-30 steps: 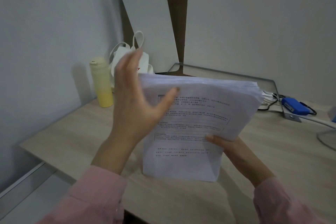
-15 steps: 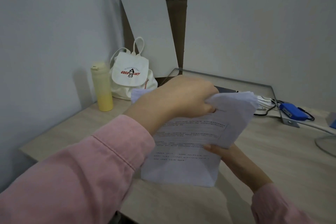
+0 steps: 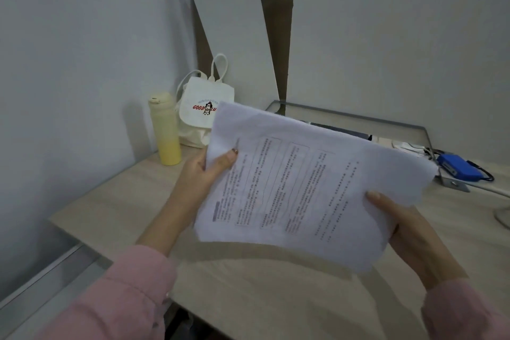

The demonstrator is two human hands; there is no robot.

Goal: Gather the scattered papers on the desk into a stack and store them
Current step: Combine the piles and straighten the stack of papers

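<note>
- Stack of white printed paper sheets [image 3: 309, 190]: held above the pale wooden desk [image 3: 248, 298], slightly bowed (its print runs sideways).
- Left hand [image 3: 204, 174]: grips the stack's left edge, thumb on top.
- Right hand [image 3: 403, 229]: grips the near right edge, thumb on top.
- Far left: pale yellow cylindrical bottle [image 3: 165, 132] just beside a white cloth bag [image 3: 201, 107].

The stack of papers [image 3: 317, 188] hides the fingers of the left hand [image 3: 205, 174] and right hand [image 3: 400, 229]. Its print is too blurred to read. Its corner covers part of the bag [image 3: 204, 96] lettering. A round base [image 3: 503, 215], possibly a stand, is cut by the right edge.
</note>
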